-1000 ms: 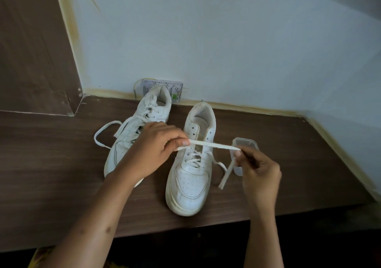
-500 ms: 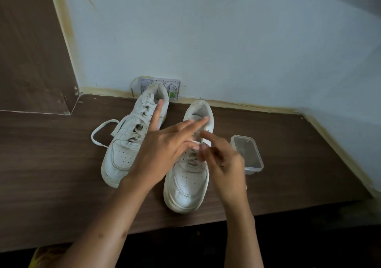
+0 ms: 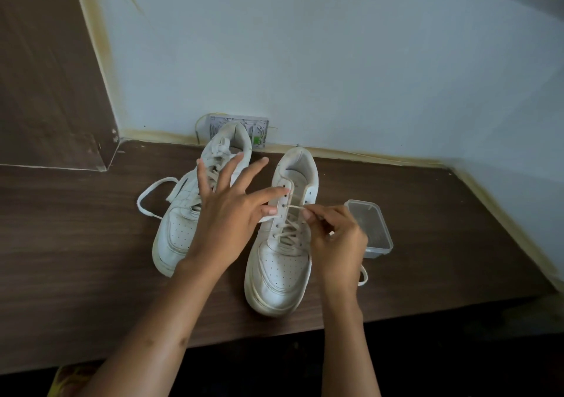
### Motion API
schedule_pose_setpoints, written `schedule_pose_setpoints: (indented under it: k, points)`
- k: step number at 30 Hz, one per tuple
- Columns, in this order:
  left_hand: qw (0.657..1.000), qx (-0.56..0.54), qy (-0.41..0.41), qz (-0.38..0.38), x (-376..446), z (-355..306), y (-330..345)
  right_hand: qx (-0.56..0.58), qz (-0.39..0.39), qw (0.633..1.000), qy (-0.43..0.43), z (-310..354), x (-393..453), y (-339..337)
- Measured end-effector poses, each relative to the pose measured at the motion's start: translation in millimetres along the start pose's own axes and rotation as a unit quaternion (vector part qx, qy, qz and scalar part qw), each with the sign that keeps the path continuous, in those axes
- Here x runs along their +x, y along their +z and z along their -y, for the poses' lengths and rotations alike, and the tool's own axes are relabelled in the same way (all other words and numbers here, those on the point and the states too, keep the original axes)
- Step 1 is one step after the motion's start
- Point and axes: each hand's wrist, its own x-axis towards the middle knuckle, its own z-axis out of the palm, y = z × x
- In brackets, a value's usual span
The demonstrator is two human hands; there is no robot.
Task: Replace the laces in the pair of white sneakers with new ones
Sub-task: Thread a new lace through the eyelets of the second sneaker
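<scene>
Two white sneakers stand side by side on a dark wooden table (image 3: 76, 244), toes toward me. The left sneaker (image 3: 175, 234) is laced, and a loose lace loop (image 3: 149, 195) lies to its left. The right sneaker (image 3: 279, 274) is laced only over its lower eyelets. My right hand (image 3: 335, 238) pinches the lace (image 3: 294, 206) just right of an upper eyelet; a loose lace end (image 3: 363, 278) shows by that wrist. My left hand (image 3: 232, 213) hovers over both sneakers with fingers spread, its index fingertip at the right sneaker's left eyelet row.
A clear plastic container (image 3: 374, 228) sits on the table right of the right sneaker, touching my right hand's side. A wall socket plate (image 3: 235, 121) is behind the left sneaker's heel. A wall closes the back and right; a wooden panel (image 3: 45, 91) stands at the left.
The lace was stretched between both hands a second ago. The hands then came together over the right sneaker; now the left hand has let go and spread, and the right hand pinches the lace at the eyelets.
</scene>
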Motion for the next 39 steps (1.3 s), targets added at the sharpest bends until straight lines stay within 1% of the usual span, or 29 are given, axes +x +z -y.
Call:
schedule_pose_setpoints:
  k: [2,8,12,14,20,24,30,32,35,39]
  points:
    - [1.0,0.0,-0.019,0.01,1,0,1,-0.004,-0.007,1.0,0.009,1,0,3]
    - [0.999,-0.013,-0.038,0.0,1,2,4,-0.043,-0.035,0.998,-0.002,2,0,11]
    - [0.999,-0.027,-0.043,-0.012,1,5,4,-0.15,-0.076,0.985,-0.044,2,-2,19]
    - [0.998,-0.034,-0.048,-0.018,0,5,5,-0.181,-0.085,0.979,-0.031,5,-5,24]
    - [0.997,-0.044,-0.057,-0.031,-2,3,11,-0.099,-0.062,0.986,0.116,9,-6,36]
    - [0.995,-0.065,-0.068,-0.037,-1,4,13,-0.048,-0.022,0.982,0.179,9,-2,37]
    - [0.993,-0.082,-0.065,-0.046,-1,3,15,0.062,-0.005,0.978,0.201,27,-2,28]
    - [0.994,-0.079,-0.065,-0.046,-2,3,15,0.07,0.007,0.976,0.205,31,-1,28]
    - [0.993,-0.083,-0.066,-0.044,-1,3,16,0.077,0.003,0.976,0.206,28,0,28]
    - [0.994,-0.083,-0.062,-0.044,-2,4,16,0.063,0.022,0.979,0.195,28,0,27]
